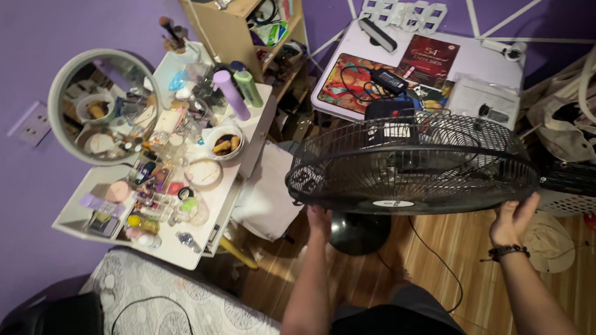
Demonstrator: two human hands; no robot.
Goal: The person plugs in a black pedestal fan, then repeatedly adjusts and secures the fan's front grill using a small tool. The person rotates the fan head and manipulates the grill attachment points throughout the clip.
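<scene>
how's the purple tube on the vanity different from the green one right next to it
The purple tube is pale lilac; the green tube is a muted sage green. The purple tube looks longer and thicker, while the green tube looks slimmer and shorter. The purple tube sits nearer the round mirror; the green tube sits nearer the wooden shelf. Both are plain cylinders with rounded ends, leaning the same way.

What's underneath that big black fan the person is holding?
Under the fan cage a round black base stands on the wooden floor, with a black cord trailing across it. The stem joining cage and base is hidden by the cage itself.
</scene>
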